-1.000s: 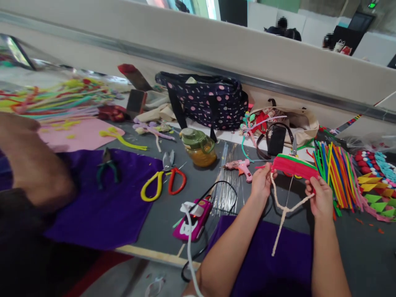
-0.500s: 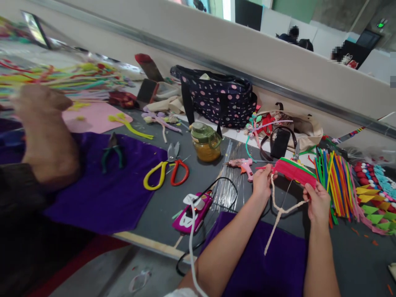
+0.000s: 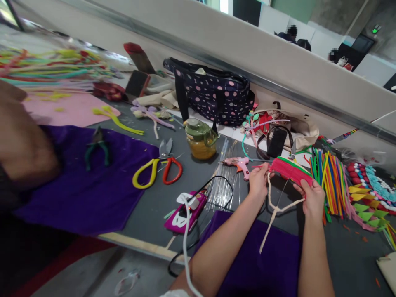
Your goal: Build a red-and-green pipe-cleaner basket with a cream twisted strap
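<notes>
Between my two hands is a red craft piece [image 3: 291,171] with green and white stripes along its upper edge, like a watermelon slice. My left hand [image 3: 259,180] pinches its left end, where a thin red strip sticks out. At the right end, my right hand [image 3: 314,197] has its fingers closed on the lower corner. A cream Y-shaped fuzzy stem [image 3: 275,210] hangs below the piece, its arms reaching up to both hands. One thin wire runs down from the piece to the fork. Beneath my forearms lies a purple cloth [image 3: 266,255].
A pink glue gun [image 3: 241,163] lies left of my hands, beside clear glue sticks [image 3: 224,185]. Further left are a purple power strip [image 3: 185,212], a lidded jar [image 3: 201,142], scissors [image 3: 165,150] and pliers [image 3: 97,146]. Another person's arm [image 3: 26,140] is at far left. Coloured stems [image 3: 331,181] lie right.
The view has shifted a little, so most things sit further left. The other person's arm has moved left, its hand now partly out of view. My hands keep hold of the red piece.
</notes>
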The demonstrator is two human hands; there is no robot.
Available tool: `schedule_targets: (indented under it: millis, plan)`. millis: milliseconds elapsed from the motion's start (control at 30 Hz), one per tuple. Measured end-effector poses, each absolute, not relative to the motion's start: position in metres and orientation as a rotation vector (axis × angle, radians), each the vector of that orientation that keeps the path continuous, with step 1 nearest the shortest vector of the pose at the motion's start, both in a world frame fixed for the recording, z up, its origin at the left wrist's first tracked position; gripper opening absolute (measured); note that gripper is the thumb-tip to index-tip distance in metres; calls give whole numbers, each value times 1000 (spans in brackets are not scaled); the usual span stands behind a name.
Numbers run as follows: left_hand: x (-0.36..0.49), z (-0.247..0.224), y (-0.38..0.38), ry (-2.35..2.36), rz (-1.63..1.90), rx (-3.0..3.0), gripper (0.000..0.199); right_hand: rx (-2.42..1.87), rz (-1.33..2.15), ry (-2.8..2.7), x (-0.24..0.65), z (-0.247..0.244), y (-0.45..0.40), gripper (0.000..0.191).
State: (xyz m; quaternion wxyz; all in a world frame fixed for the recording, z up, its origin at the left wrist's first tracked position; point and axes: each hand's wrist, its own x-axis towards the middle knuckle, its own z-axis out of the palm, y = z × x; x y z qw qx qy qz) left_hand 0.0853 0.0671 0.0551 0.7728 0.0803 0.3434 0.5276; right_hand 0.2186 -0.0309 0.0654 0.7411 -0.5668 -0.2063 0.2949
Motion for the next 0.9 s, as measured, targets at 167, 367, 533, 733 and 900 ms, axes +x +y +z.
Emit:
schedule_targets:
  millis: [167,367,533,733,900]
  plan:
    - [85,55,67,717,1174,175,23,-1243,610,-517,218,64,-31,31]
    - [85,55,67,706,1175,180,25,-1294,688,-513,218,67,-32,34]
    - [82,57,68,718,1183,250,27,-1314,750,-547,219,68,-35,36]
    - [80,62,67,674,1119,272,28,-1413,787,-739,245,80,-34,47]
    - [81,65,65,638,1057,296,28,-1570,771,-1109,259,120,6,43]
